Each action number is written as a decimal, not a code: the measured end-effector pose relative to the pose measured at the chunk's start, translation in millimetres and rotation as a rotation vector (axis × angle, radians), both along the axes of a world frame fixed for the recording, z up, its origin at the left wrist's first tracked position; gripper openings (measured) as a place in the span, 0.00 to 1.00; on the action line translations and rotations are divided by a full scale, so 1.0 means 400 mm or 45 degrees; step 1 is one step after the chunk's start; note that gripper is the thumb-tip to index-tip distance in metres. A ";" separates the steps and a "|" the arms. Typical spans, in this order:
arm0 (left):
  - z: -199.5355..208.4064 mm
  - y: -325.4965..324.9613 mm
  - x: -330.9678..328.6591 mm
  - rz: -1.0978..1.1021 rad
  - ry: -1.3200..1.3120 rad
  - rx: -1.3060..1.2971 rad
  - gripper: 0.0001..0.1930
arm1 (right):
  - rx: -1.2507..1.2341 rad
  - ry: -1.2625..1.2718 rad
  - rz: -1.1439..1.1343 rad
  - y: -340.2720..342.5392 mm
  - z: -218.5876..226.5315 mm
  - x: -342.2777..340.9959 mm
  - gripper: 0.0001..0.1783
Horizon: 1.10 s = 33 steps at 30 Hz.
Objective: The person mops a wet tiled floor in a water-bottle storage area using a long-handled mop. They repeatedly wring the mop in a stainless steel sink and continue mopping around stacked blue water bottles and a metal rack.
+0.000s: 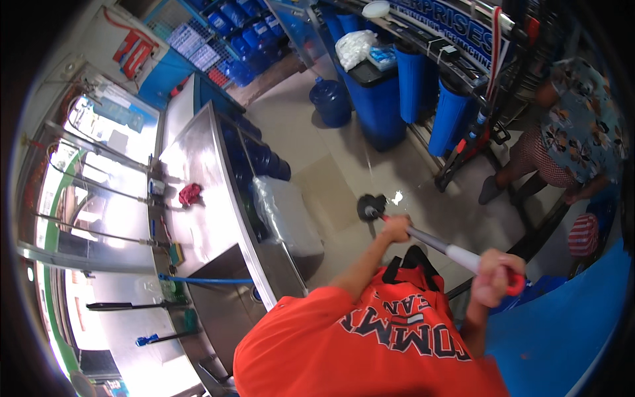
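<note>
Head view, one entry: mop (423, 239), long pole with grey shaft, white sleeve and red end loop, its dark head (370, 207) pressed on the tiled floor (331, 178) just beside a small white patch. Left hand (397, 229) closed around the lower shaft; right hand (495, 278) closed around the top by the red loop; both arms come out of an orange shirt (344, 344). Judged handling: keep the lower grip steering and the upper grip pushing, hold the head flat on the tile, and work the strokes across the white patch and away from the feet. Adjacent, left: steel counter (198, 198) with a red cloth (190, 193), a sponge, a blue hose and dark-handled tools near the sink. Beside the counter's end: clear plastic-wrapped bundle (284, 215), boxy and pale. Under the counter: dark blue round containers. Far floor: blue water jug (331, 100) standing alone. Rack, upper right: tall blue cylindrical housings (413, 79), white bag of small pieces (355, 47), blue banner with white lettering above. Upper left wall: white poster with a red figure. Right edge: another person in a patterned top, bent over.
</note>
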<state>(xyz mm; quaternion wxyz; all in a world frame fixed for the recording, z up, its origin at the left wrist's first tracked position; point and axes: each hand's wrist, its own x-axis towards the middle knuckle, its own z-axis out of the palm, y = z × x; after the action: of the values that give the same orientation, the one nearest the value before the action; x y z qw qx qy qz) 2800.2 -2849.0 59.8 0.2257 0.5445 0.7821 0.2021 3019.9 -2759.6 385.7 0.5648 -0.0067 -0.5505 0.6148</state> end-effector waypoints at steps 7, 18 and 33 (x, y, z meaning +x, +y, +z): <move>-0.054 -0.205 -0.286 0.978 -0.073 -0.272 0.47 | 0.772 -0.270 -0.083 -0.114 -0.210 -0.346 0.13; 0.110 -0.261 -0.281 0.966 -0.031 0.146 0.34 | 0.670 -0.499 0.717 -0.074 -0.415 -0.642 0.03; 0.223 0.302 0.056 0.044 -0.436 0.139 0.26 | 0.648 -0.097 0.611 0.432 0.227 -0.097 0.05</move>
<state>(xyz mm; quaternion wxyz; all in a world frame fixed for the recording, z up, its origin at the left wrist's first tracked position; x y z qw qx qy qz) 2822.7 -2728.2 149.0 0.3223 0.5001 0.7293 0.3378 2981.0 -2586.6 476.4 0.3669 0.2408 -0.6927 0.5724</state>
